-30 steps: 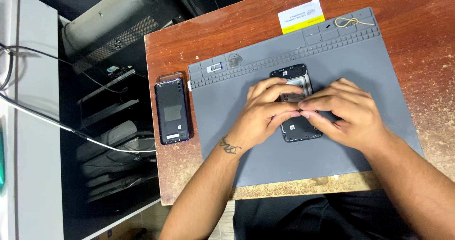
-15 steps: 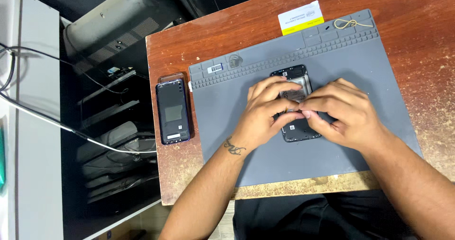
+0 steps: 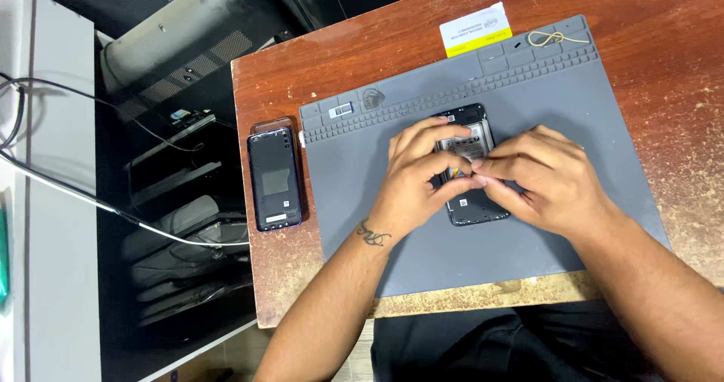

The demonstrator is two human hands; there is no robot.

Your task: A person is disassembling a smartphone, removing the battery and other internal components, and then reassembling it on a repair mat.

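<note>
- Grey mat: one, lying on the brown table; ribbed strip and small trays along its far edge.
- Phone: one, back removed, insides showing, lying near the middle of the mat, largely covered by both hands.
- Left hand: fingers curled over the phone's left side, thumb and fingertips pinched against its middle; whether they nip a small part cannot be told.
- Right hand: fingers bent, tips meeting the left hand's over the phone's centre; palm resting on the mat and the phone's right edge. Contents of the pinch hidden.
- Back cover: one, dark blue, inner face up, on bare table just left of the mat, well apart from the hands.
- Card: one, white with yellow band, at the mat's far edge.
- Rubber band: one, tan, in a far tray.
- Small clear ring: one, on the ribbed strip; beside it a tiny pale tray.
- Cables: several, over dark equipment left of the table.
</note>
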